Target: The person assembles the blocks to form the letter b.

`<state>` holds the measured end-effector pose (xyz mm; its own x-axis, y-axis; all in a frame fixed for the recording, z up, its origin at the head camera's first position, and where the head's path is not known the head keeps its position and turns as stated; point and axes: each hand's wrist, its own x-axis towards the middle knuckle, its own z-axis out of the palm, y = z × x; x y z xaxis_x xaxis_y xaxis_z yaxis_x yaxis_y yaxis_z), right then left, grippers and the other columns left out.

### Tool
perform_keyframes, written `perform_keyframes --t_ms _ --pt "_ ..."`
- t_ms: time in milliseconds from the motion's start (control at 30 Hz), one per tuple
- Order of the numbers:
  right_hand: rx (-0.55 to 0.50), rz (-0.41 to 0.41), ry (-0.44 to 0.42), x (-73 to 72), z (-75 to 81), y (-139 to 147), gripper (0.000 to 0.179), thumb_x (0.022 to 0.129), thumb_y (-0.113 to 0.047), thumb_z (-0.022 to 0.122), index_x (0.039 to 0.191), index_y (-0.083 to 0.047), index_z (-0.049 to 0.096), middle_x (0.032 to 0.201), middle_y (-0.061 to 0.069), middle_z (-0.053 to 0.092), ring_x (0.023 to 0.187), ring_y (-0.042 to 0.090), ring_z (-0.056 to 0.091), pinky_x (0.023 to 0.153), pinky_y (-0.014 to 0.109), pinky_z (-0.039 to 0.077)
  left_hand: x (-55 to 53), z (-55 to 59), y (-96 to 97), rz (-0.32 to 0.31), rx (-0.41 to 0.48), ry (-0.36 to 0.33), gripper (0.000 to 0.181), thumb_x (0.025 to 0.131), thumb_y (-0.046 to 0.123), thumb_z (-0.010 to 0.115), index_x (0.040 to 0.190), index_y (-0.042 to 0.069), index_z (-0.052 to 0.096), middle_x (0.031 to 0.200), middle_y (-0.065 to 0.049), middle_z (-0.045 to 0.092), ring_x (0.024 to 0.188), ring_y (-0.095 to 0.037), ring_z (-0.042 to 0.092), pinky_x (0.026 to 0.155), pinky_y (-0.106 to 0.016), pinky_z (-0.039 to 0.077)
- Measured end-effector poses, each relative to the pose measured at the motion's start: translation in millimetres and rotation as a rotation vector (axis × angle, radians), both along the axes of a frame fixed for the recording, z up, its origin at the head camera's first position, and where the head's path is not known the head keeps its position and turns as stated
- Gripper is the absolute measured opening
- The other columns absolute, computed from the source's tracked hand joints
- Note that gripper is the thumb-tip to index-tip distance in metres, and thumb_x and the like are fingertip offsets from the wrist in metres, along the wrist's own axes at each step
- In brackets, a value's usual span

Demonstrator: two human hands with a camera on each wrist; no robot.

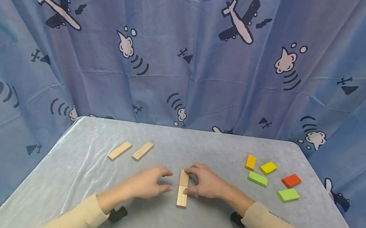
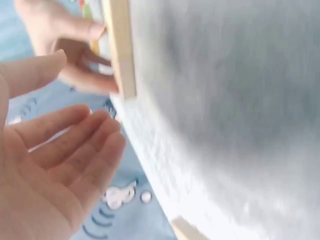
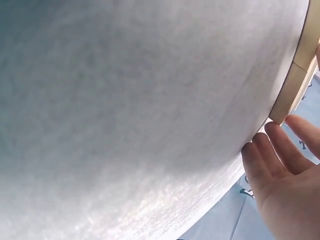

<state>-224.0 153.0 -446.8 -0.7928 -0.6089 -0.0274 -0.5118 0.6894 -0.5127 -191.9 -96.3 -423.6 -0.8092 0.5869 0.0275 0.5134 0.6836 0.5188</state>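
Observation:
Two plain wooden blocks lie end to end in a line at mid-table: a far block (image 1: 184, 177) and a near block (image 1: 181, 197). My right hand (image 1: 207, 182) holds them from the right. Its index finger is at the far block's far end, and its thumb touches the side near the joint. The right wrist view shows fingertips against the end of the far block (image 3: 289, 95). To the left of the blocks, my left hand (image 1: 148, 182) hovers with relaxed, parted fingers. Its palm (image 2: 45, 185) holds nothing in the left wrist view.
Two more wooden blocks (image 1: 119, 150) (image 1: 143, 151) lie apart at the back left. On the right are an orange block (image 1: 250, 162), a yellow block (image 1: 268, 168), a red block (image 1: 291, 180) and two green blocks (image 1: 257, 179) (image 1: 288, 195). A patterned curtain (image 1: 189, 54) hangs behind the table.

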Motion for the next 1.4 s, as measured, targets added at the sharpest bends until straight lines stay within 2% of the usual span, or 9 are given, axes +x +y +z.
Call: perform_keyframes --t_ms 133,333,467,633,800,900,1133,1400 --pt "0.007 -0.005 -0.003 0.2 0.0 -1.4 0.066 0.082 -0.039 0.083 0.133 -0.003 0.063 0.122 0.004 0.06 0.115 0.025 0.057 0.099 0.047 0.047 -8.7 5.2 -14.0 0.006 0.08 0.014 0.04 0.096 0.024 0.072 0.126 -0.002 0.066 0.122 -0.015 0.068 0.112 -0.031 0.064 0.095 -0.049 0.052" --pt "0.014 -0.006 -0.009 -0.1 -3.1 -1.0 0.068 0.082 -0.041 0.083 0.134 -0.003 0.063 0.123 0.004 0.06 0.115 0.023 0.056 0.099 0.046 0.047 -24.8 4.8 -30.9 0.018 0.168 0.191 0.026 0.096 0.017 0.07 0.119 0.004 0.07 0.115 -0.007 0.071 0.103 -0.024 0.066 0.088 -0.04 0.055" --pt "0.01 -0.003 -0.009 -0.4 -4.2 -0.1 0.068 0.083 -0.042 0.083 0.135 -0.003 0.062 0.125 0.004 0.059 0.116 0.024 0.056 0.1 0.046 0.047 -36.8 2.4 -41.3 0.057 0.247 0.242 0.021 0.096 0.013 0.07 0.115 0.004 0.071 0.111 -0.01 0.071 0.101 -0.025 0.067 0.088 -0.04 0.056" --pt "0.01 -0.001 -0.013 -0.6 -4.1 0.2 0.068 0.084 -0.042 0.082 0.135 -0.003 0.062 0.127 0.005 0.059 0.118 0.025 0.055 0.101 0.047 0.047 -49.0 -2.1 -53.4 0.138 0.292 0.239 0.02 0.095 0.01 0.07 0.112 0.001 0.072 0.111 -0.013 0.072 0.102 -0.029 0.068 0.089 -0.044 0.055" --pt "0.011 -0.008 -0.03 0.9 -1.1 1.1 0.069 0.084 -0.042 0.082 0.137 -0.003 0.061 0.128 0.007 0.058 0.12 0.027 0.054 0.101 0.049 0.046 -59.3 -6.3 -64.3 0.22 0.305 0.19 0.022 0.096 0.01 0.068 0.115 -0.001 0.072 0.112 -0.015 0.073 0.103 -0.031 0.067 0.091 -0.046 0.054" --pt "0.013 -0.012 -0.037 1.8 0.7 1.5 0.07 0.084 -0.041 0.082 0.138 -0.002 0.06 0.13 0.009 0.058 0.122 0.028 0.054 0.102 0.05 0.045 -64.8 -9.4 -70.5 0.261 0.294 0.166 0.025 0.097 0.013 0.067 0.117 -0.002 0.071 0.114 -0.015 0.072 0.106 -0.032 0.067 0.092 -0.047 0.053" --pt "0.015 -0.019 -0.027 6.4 3.1 2.9 0.069 0.084 -0.041 0.082 0.137 -0.002 0.061 0.129 0.008 0.058 0.121 0.027 0.054 0.103 0.05 0.045 -76.6 -21.4 -79.2 0.325 0.263 0.166 0.027 0.096 0.012 0.067 0.117 -0.005 0.07 0.114 -0.019 0.07 0.108 -0.036 0.066 0.093 -0.049 0.053" --pt "0.026 -0.031 -0.022 12.0 2.1 1.8 0.07 0.083 -0.042 0.083 0.137 -0.002 0.061 0.126 0.006 0.059 0.118 0.025 0.055 0.101 0.048 0.047 -80.9 -32.6 -81.5 0.392 0.2 0.112 0.032 0.094 0.013 0.067 0.119 -0.006 0.068 0.116 -0.022 0.068 0.105 -0.038 0.066 0.093 -0.051 0.052"
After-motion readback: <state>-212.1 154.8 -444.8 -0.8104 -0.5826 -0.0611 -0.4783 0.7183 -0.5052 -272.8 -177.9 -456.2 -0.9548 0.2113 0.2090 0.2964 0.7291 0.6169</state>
